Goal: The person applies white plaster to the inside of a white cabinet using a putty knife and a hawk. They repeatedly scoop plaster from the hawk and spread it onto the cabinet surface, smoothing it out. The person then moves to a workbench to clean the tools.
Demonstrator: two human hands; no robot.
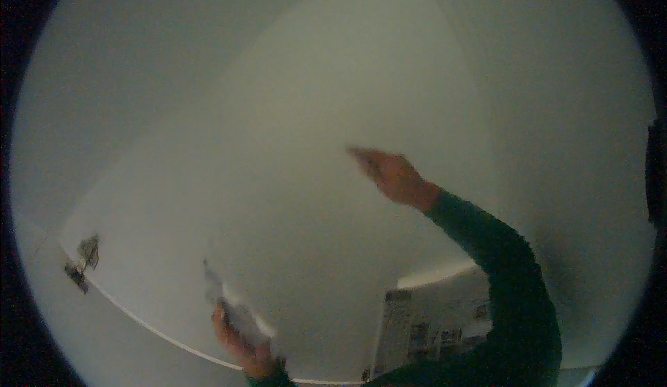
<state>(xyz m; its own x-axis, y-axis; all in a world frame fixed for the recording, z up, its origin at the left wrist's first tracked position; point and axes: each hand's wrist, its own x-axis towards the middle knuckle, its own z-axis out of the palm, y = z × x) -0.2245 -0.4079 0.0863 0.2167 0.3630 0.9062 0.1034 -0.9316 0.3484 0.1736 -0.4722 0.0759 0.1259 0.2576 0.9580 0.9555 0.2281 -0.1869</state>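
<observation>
My left hand (240, 342), low and left of the middle, is closed round a flat, greyish, blade-like thing (240, 319) with a bright white edge. Its exact kind is blurred in the dim light. Up near the middle, my right hand (394, 176) reaches out over a broad, smooth, pale surface (299, 109). Its fingers are bent together and point to the left. Blur hides whatever they grip, and I cannot tell whether the fingertips touch the surface. A dark green sleeve (511, 255) covers my right arm.
At the far left, a small, dark, ragged fitting (83, 262) sticks out by the pale surface's edge. A thin white strip (160, 334) curves along the bottom. Below my right forearm is a greyish panel (431, 317) with dark patches. A dark object (654, 171) stands at the right rim.
</observation>
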